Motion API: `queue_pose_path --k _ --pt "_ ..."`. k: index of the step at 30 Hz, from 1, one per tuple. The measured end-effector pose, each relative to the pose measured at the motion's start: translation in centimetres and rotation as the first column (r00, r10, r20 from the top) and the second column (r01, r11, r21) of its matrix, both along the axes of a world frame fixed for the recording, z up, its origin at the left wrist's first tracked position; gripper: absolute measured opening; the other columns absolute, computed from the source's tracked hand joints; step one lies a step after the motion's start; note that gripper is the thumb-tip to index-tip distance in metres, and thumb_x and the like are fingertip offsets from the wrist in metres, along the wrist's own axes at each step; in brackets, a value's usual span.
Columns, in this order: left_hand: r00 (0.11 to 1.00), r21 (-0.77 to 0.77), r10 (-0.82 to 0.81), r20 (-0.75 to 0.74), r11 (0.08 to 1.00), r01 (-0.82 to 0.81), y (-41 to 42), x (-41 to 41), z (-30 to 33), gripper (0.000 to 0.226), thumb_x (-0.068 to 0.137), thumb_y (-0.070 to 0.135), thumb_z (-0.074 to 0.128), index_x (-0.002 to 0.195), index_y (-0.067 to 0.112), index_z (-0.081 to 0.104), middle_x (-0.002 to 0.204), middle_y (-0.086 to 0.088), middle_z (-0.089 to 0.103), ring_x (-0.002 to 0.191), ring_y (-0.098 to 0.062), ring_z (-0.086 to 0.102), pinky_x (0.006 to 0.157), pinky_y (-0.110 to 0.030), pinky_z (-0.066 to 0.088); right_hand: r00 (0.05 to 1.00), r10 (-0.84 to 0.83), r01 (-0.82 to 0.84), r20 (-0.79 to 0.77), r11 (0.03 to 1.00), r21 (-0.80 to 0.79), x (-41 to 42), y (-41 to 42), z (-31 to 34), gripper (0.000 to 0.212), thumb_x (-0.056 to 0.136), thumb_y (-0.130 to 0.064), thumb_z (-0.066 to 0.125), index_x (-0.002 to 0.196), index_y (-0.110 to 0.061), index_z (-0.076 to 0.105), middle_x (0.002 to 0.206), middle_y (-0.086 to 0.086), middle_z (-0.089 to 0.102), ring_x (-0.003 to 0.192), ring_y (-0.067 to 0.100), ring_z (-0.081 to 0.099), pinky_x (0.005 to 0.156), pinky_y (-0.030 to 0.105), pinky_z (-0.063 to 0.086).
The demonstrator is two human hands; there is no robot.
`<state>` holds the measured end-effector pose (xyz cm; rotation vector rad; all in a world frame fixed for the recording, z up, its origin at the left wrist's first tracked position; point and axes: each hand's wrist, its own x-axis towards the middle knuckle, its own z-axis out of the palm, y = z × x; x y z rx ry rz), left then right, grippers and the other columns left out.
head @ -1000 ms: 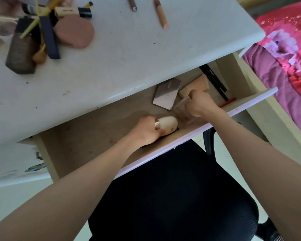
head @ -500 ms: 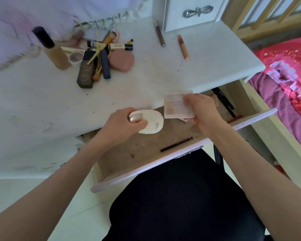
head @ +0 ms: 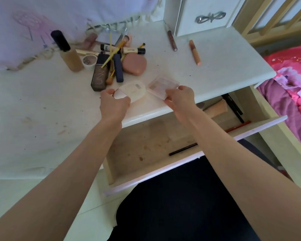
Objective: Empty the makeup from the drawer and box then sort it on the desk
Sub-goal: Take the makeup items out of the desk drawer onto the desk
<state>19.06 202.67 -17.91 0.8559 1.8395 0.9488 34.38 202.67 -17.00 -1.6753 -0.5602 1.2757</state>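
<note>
My left hand [head: 114,102] grips a cream oval compact [head: 133,90] just above the white desk [head: 215,66], near its front edge. My right hand [head: 180,98] holds a clear square palette [head: 162,84] of pink shades right beside it. Below both hands the drawer [head: 189,160] stands pulled out. It holds a black pencil [head: 182,149], a red pencil [head: 237,126], black pens [head: 233,104] and a peach sponge [head: 219,108]. A pile of makeup [head: 109,58] lies behind the compact: a brown foundation bottle, a pink puff case, brushes and tubes.
A white box with a silver handle [head: 210,17] stands at the desk's back right, with two lip pencils [head: 195,52] in front of it. A black chair seat [head: 189,206] is under the drawer. A bed with a pink cover [head: 294,80] is at the right.
Both hands lifted the compact and the palette out of the drawer and carried them forward over the desk's front edge, beside the pile.
</note>
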Motion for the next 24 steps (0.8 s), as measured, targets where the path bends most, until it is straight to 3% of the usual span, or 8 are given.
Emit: queue_pose_path --k 3,5,8,11,15,20,22,24 --pt "0.981 0.059 -0.046 -0.188 0.997 0.057 0.3 0.4 -0.2 0.057 0.080 0.015 0.069 0.130 0.015 0.040 0.134 -0.005 0.041 0.112 -0.017 0.046 0.099 -0.029 0.041 0.963 0.083 -0.098 0.258 0.994 0.047 -0.6 0.3 -0.4 0.030 0.084 -0.006 0.049 0.114 -0.005 0.052 0.105 0.008 0.061 0.093 0.023 0.057 0.083 0.032 0.048" --pt "0.952 0.096 -0.084 -0.295 0.988 0.117 0.3 0.7 -0.4 0.052 0.081 0.020 0.069 0.125 0.013 0.042 0.132 -0.007 0.040 0.114 -0.018 0.046 0.094 -0.023 0.039 0.876 0.205 -0.251 0.436 0.967 0.049 -0.8 0.3 -0.6 0.034 0.088 -0.009 0.046 0.123 -0.008 0.048 0.105 0.002 0.055 0.098 0.020 0.052 0.084 0.030 0.042" --pt "0.896 0.085 -0.136 -0.422 0.978 0.189 0.6 1.1 -0.9 0.049 0.083 0.029 0.068 0.122 0.013 0.043 0.132 -0.007 0.037 0.116 -0.018 0.046 0.089 -0.019 0.036 0.626 0.411 -0.467 0.663 0.878 -0.103 -0.9 0.4 -1.6 0.047 0.095 -0.016 0.043 0.139 -0.008 0.030 0.135 0.008 0.044 0.124 0.025 0.040 0.099 0.030 0.031" --pt "0.862 0.088 -0.141 -0.487 0.974 0.209 1.0 1.6 -1.1 0.046 0.085 0.030 0.065 0.123 0.012 0.046 0.133 -0.007 0.034 0.117 -0.017 0.044 0.098 -0.022 0.036 0.316 0.473 -0.553 0.822 0.796 -0.246 -1.0 0.8 -2.9 0.047 0.096 -0.026 0.039 0.139 -0.009 0.030 0.146 0.009 0.033 0.134 0.027 0.027 0.110 0.038 0.021" --pt "0.737 0.159 -0.167 -0.655 0.923 0.350 0.1 1.5 -1.9 0.038 0.090 0.019 0.058 0.125 0.010 0.048 0.135 -0.009 0.033 0.123 -0.021 0.038 0.102 -0.025 0.035 0.098 0.528 -0.644 0.844 0.680 -0.351 0.5 -0.8 -4.0 0.053 0.101 -0.032 0.028 0.149 -0.016 0.014 0.158 0.005 0.000 0.145 0.024 -0.004 0.116 0.039 -0.003" --pt "0.391 -0.074 -0.359 -0.848 0.809 0.583 -2.6 1.3 -3.5 0.055 0.097 0.024 0.041 0.144 0.009 0.019 0.154 -0.012 0.012 0.141 -0.030 0.012 0.112 -0.044 0.019 0.043 0.469 -0.666 0.882 0.672 -0.325 4.1 -4.2 -4.4 0.050 0.101 -0.032 0.029 0.148 -0.021 0.018 0.158 0.005 0.004 0.145 0.021 -0.002 0.116 0.042 0.000" --pt "0.355 -0.011 -0.338 -0.872 0.737 0.676 -4.3 1.6 -3.6 0.052 0.096 0.017 0.042 0.143 0.005 0.023 0.153 -0.017 0.015 0.142 -0.032 0.012 0.113 -0.045 0.019 0.050 0.456 -0.639 0.888 0.698 -0.323 6.1 -6.0 -4.7 0.050 0.100 -0.030 0.032 0.148 -0.019 0.020 0.158 0.004 0.007 0.145 0.021 0.003 0.116 0.044 0.005" --pt "0.357 0.108 -0.314 -0.880 0.600 0.793 -6.3 2.7 -3.7 0.045 0.092 0.006 0.045 0.136 0.001 0.036 0.147 -0.021 0.029 0.138 -0.033 0.023 0.110 -0.045 0.030 0.078 0.452 -0.571 0.889 0.751 -0.331 8.1 -7.7 -5.4 0.050 0.100 -0.029 0.034 0.147 -0.015 0.023 0.157 0.004 0.015 0.144 0.020 0.012 0.117 0.042 0.011"
